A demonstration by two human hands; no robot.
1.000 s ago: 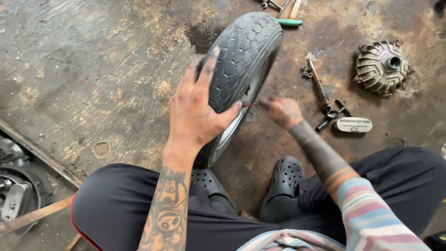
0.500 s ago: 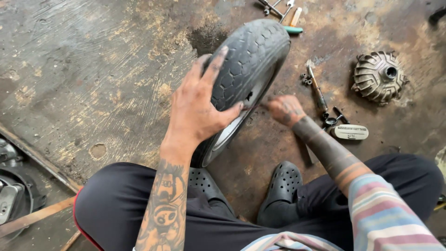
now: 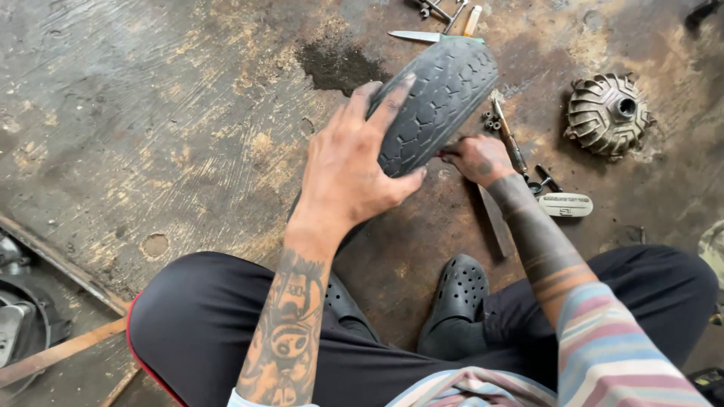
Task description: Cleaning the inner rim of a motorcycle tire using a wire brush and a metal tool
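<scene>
Hands [image 3: 354,169] gripping upright tyre [image 3: 441,98], tools [image 3: 520,154] crowding right, bare floor [image 3: 151,113] left

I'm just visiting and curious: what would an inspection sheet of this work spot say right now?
Surface: stained, scratched floor with a dark patch.
Job's things: black tyre standing upright on its tread.
Clutter: finned metal hub, small hand tools, flat oval part.
Grippers: left hand grips the tyre's tread; right hand works at its side, grasp hidden.
Cables: nothing seen.
Surroundings: metal parts at the left edge, black clogs.
</scene>
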